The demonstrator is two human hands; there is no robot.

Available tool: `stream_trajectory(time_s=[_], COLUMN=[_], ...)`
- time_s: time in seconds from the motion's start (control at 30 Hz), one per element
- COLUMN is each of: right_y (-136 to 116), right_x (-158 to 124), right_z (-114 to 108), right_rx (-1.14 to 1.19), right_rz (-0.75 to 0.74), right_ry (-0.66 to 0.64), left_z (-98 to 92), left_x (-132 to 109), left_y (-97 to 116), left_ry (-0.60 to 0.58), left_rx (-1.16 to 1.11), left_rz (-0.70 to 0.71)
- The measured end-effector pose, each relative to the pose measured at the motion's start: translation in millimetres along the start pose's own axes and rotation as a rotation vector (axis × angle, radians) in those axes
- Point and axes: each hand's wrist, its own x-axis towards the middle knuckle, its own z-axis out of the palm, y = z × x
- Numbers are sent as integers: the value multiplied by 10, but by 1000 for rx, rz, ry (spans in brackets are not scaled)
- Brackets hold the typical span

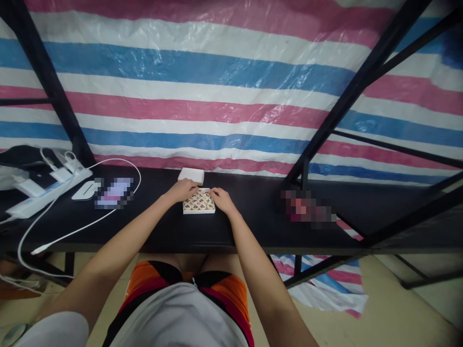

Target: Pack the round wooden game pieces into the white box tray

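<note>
A shallow white rectangular box [198,211] on the black tabletop [253,231] holds round cream pieces [199,206] marked with dark characters, set in rows; the person's left hand [183,190] and right hand [222,199] bend at its sides, whether pinching anything cannot be told; a white flat block [191,175] lies behind

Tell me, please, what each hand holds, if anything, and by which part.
I cannot tell: left hand and right hand have fingers near the far corners of the white box.
</note>
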Motion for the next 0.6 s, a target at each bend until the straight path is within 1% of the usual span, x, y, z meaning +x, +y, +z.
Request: stream_trajectory(time_s=[0.1, 0.2, 0.27, 0.33, 0.43, 0.6], right_y=[-2, -4, -4, -3, -5, -10], right_x=[-4, -9, -11, -13, -17, -19], right_z=[-2, -6, -9, -11, -13, -7], right_rx=[4, 5, 9, 12, 5, -4], right_rz=[-2, -3, -1, -1, -4, -2], right_ry=[0, -4, -4, -5, -8, -14], left_z=[-25, -23, -15, -1, 37, 113], left_x=[-127, -290, -385, -449, -482, -448], left_y=[-194, -509, -710, -849, -910, -793], left_ry=[61, 144, 180, 212, 225, 171], left_rx=[-6, 1, 7, 24, 27, 21], left_rz=[-103, -229, -308, -384, -420, -349])
